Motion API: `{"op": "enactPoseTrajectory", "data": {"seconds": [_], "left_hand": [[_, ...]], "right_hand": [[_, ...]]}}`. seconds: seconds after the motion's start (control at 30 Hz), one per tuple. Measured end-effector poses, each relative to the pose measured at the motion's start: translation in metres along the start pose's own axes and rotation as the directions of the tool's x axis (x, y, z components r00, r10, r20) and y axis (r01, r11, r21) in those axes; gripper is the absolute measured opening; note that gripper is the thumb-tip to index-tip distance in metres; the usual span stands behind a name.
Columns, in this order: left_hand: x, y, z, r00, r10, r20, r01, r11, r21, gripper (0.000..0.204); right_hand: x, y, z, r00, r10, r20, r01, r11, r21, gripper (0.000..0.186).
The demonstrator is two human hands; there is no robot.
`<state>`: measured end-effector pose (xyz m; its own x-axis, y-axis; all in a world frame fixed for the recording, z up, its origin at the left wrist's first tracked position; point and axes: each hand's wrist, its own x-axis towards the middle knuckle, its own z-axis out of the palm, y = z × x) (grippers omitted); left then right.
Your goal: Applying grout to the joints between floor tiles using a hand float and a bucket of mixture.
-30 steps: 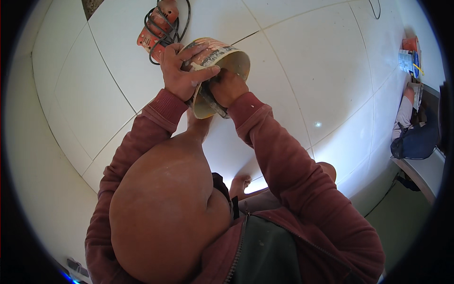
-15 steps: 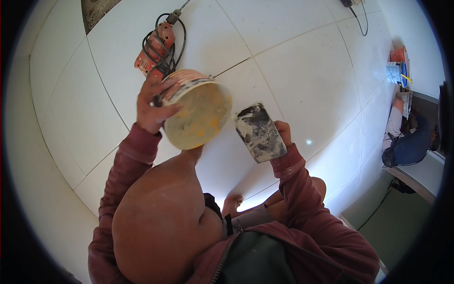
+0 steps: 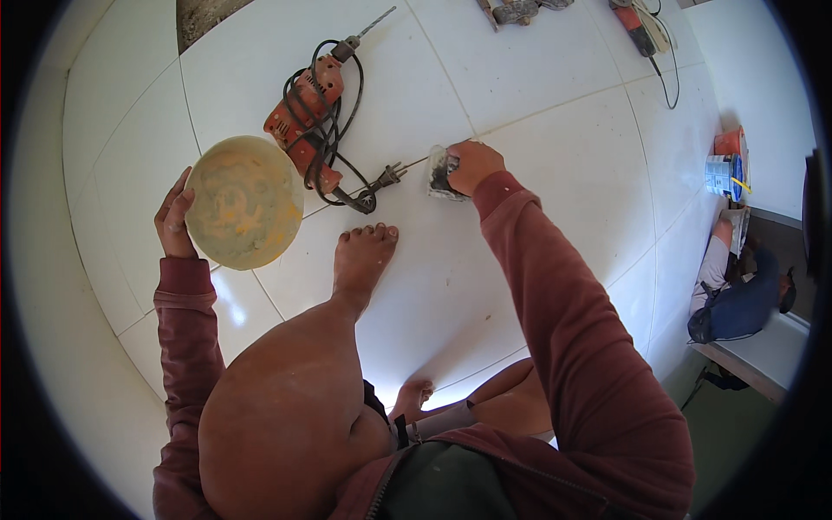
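A round tub (image 3: pixel 245 204) smeared inside with pale yellowish paste is held up at the left. Its left rim is gripped by my left hand (image 3: pixel 176 217), with the tub's inside turned toward me. Farther right, my right hand (image 3: pixel 475 166) closes around a flat rectangular spreader (image 3: pixel 438 175) coated in grey-white paste. The spreader is down at the floor, by the joint line between white tiles (image 3: pixel 451 260). Its far side is partly hidden by my fingers.
An orange-red drill (image 3: pixel 303 117) with its black cord and plug (image 3: pixel 381 180) lies between my hands. My bare foot (image 3: pixel 364 260) rests near it. An angle grinder (image 3: pixel 637 30) lies far right. Paint cans (image 3: pixel 724 173) and a seated person (image 3: pixel 737 277) are at the right wall.
My left hand has moved the tub left, away from the spreader. My right hand has carried the spreader forward and down to the tile joint. More of the drill and plug now shows.
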<state>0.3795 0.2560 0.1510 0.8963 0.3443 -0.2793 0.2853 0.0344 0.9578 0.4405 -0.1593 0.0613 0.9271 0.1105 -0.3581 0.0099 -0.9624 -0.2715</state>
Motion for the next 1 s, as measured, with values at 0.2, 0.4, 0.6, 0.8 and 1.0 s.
{"op": "enactPoseTrajectory", "data": {"seconds": [0.2, 0.4, 0.6, 0.8, 1.0], "left_hand": [[0.004, -0.013, -0.004, 0.988, -0.020, -0.156, 0.013, 0.999, -0.041, 0.052], [0.009, -0.023, -0.006, 0.954, 0.013, -0.301, -0.022, 0.999, -0.027, 0.054], [0.008, -0.030, -0.007, 0.946, 0.015, -0.324, -0.020, 1.000, -0.013, 0.053], [0.006, -0.030, -0.006, 0.943, 0.015, -0.333, -0.014, 1.000, 0.004, 0.053], [0.011, -0.032, -0.009, 0.941, 0.001, -0.339, -0.003, 1.000, -0.006, 0.051]], "right_hand": [[0.010, 0.017, 0.002, 0.998, 0.049, -0.030, -0.047, 0.997, 0.059, 0.032], [0.006, 0.023, -0.007, 0.997, 0.043, 0.066, -0.047, 0.997, 0.067, 0.030], [0.010, 0.019, -0.015, 0.989, 0.093, 0.119, -0.090, 0.996, -0.025, 0.029], [0.019, 0.032, -0.012, 0.969, 0.071, 0.237, -0.087, 0.995, 0.055, 0.028], [0.016, 0.007, -0.002, 0.944, -0.016, 0.331, 0.008, 1.000, 0.025, 0.031]]}}
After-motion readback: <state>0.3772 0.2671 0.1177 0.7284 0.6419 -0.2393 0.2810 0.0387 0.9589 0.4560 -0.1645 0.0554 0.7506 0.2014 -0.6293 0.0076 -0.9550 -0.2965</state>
